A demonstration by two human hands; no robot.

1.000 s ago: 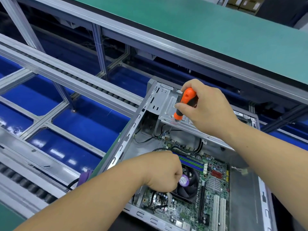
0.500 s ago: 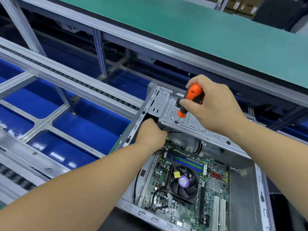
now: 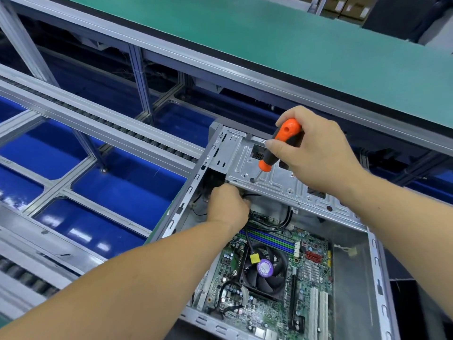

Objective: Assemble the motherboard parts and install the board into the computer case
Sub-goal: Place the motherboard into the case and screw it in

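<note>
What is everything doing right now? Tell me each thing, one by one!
Case: open, side panel off.
Motherboard: lying inside the case.
Fan: on the motherboard, blades not blurred.
Screwdriver: tilted, tip on a bracket hole.
Bracket: spanning the case top.
Right hand: gripping the screwdriver.
Left hand: curled under the bracket; grasp hidden.

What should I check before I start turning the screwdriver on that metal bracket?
1. Orange-and-black-handled screwdriver gripped in right hand: ok.
2. Tip seated at the hole in the silver metal drive bracket: ok.
3. Screw present in that hole: cannot tell.
4. Left hand steadying under the bracket edge: cannot tell, fingers hidden.
5. Black cables clear of the tip: ok.
6. Green motherboard lying in the grey computer case: ok.
</note>
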